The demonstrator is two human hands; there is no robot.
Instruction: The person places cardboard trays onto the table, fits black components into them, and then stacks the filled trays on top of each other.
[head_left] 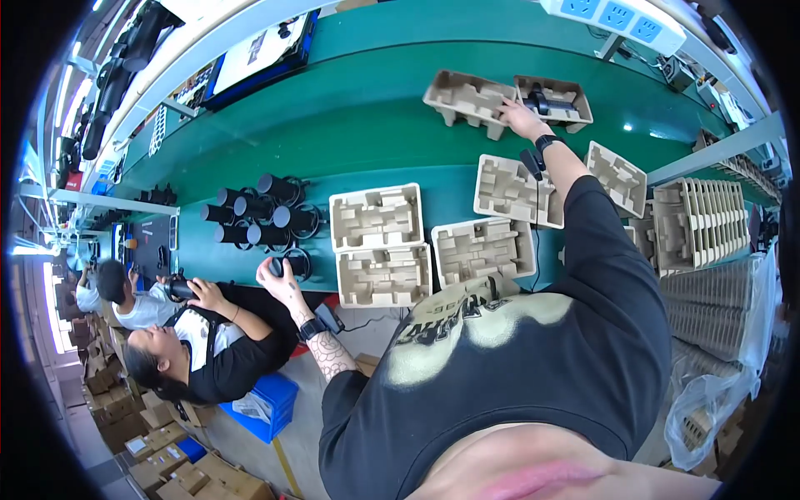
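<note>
At the near edge of the green workbench (pixel 367 108), a black cylindrical device (pixel 296 264) with a looped stand is sitting in the left hand (pixel 282 286), whose fingers are curling closely around one end of it. Toward the far side, a molded pulp tray (pixel 468 93) is slanting, its right end overlapping a second pulp tray (pixel 587 115) that is cradling a black device (pixel 550 103). The right hand (pixel 523 122) is gripping the first tray by that right end, its fingers bending narrowly over the rim; how the thumb is pressing cannot be told.

Just left of center, a cluster of black cylinders (pixel 252 208) with similar stands is standing on the bench. Between the hands, more pulp trays (pixel 377 218) are lying with their hollows facing up, and on the right a nested stack of trays (pixel 708 223) is standing on edge, with clear plastic sheeting (pixel 717 400) hanging below.

Along the top, a white power strip (pixel 617 17) is running beside a shelf. To the left, a co-worker (pixel 237 362) in black sleeves is holding another black device (pixel 178 289) above a blue bin (pixel 282 407), while cardboard boxes (pixel 212 482) are covering the floor beyond.
</note>
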